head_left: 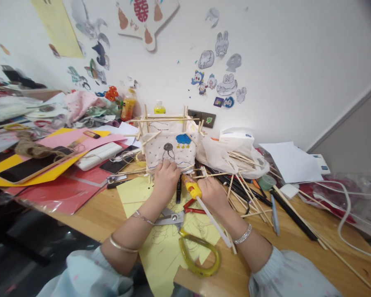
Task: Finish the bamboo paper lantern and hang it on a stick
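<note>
Nearest, a pair of scissors (pixel 174 218) with a large yellow handle loop lies open on yellow paper (pixel 154 255) covered in line drawings, on a wooden table (pixel 111 220). Beyond it, the right hand (pixel 212 193) is closed around a yellow glue gun (pixel 193 187), a long white glue stick (pixel 214 222) jutting from its rear toward the viewer. The left hand (pixel 166 177) has its fingers bent against the lower edge of a white panel (pixel 170 150) drawn with a figure and a blue cloud; whether it pinches the edge cannot be told. The panel forms the front of a small frame (pixel 167 120) of thin wooden sticks, standing upright at the table's middle. To its right, a plastic bag (pixel 216 154) holds more sticks. Behind, cartoon cutouts (pixel 226 84) dot a white wall (pixel 281 74).
</note>
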A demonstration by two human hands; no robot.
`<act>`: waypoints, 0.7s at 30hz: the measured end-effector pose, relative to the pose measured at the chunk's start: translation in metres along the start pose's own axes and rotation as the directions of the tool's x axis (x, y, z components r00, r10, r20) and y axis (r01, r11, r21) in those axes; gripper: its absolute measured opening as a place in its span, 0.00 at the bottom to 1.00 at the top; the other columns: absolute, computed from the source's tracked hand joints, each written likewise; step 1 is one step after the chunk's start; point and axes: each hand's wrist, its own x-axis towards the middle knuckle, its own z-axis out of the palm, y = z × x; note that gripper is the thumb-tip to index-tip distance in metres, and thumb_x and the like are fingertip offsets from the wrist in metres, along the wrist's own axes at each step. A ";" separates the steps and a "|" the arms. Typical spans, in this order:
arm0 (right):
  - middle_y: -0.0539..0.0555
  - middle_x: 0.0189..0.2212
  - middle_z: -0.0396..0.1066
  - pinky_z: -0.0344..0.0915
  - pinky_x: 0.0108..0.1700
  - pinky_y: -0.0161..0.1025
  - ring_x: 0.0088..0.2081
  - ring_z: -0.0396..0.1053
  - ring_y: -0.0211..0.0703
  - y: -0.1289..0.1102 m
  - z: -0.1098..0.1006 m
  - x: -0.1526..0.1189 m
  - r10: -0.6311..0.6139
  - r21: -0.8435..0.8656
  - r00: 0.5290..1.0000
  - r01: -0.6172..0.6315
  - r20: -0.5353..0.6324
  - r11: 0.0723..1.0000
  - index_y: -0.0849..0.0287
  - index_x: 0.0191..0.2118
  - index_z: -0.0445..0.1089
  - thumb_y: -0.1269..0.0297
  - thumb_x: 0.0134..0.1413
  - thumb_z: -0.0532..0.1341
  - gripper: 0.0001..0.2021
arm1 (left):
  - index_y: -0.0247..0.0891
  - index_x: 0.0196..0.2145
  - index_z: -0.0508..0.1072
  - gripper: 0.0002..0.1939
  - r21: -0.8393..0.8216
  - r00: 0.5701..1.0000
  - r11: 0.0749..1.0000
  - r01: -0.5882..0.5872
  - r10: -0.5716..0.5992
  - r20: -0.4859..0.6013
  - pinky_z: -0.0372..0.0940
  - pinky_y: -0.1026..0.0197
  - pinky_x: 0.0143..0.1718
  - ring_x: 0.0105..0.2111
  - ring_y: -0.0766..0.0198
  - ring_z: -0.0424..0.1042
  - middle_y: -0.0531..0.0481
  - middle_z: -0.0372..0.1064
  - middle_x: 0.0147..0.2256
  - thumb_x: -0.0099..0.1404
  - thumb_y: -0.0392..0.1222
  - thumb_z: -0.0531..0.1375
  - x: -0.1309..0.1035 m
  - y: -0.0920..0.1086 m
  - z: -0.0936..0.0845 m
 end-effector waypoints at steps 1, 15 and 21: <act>0.53 0.20 0.63 0.52 0.30 0.39 0.27 0.58 0.44 -0.001 -0.001 0.000 -0.004 0.000 1.000 0.004 -0.002 1.000 0.59 0.24 0.61 0.75 0.57 0.52 0.11 | 0.37 0.25 0.71 0.09 0.003 1.000 1.000 -0.002 0.002 -0.003 0.55 0.53 0.33 0.34 0.52 0.64 0.45 0.68 0.27 0.62 0.35 0.55 0.000 0.000 0.000; 0.53 0.20 0.62 0.53 0.32 0.39 0.27 0.58 0.44 0.004 -0.009 -0.004 0.022 0.007 0.999 -0.022 -0.026 1.000 0.58 0.25 0.61 0.72 0.61 0.49 0.13 | 0.38 0.24 0.71 0.10 -0.056 1.000 0.998 0.015 -0.015 0.011 0.53 0.54 0.32 0.33 0.53 0.64 0.45 0.68 0.27 0.62 0.34 0.55 -0.002 -0.002 -0.001; 0.53 0.20 0.62 0.53 0.33 0.39 0.27 0.57 0.44 0.003 -0.005 -0.003 0.003 0.018 1.000 -0.003 -0.007 1.000 0.58 0.25 0.61 0.72 0.60 0.51 0.12 | 0.37 0.23 0.70 0.10 -0.034 0.998 0.998 0.050 -0.050 -0.025 0.53 0.54 0.32 0.32 0.53 0.63 0.45 0.68 0.27 0.61 0.34 0.55 -0.002 -0.002 -0.003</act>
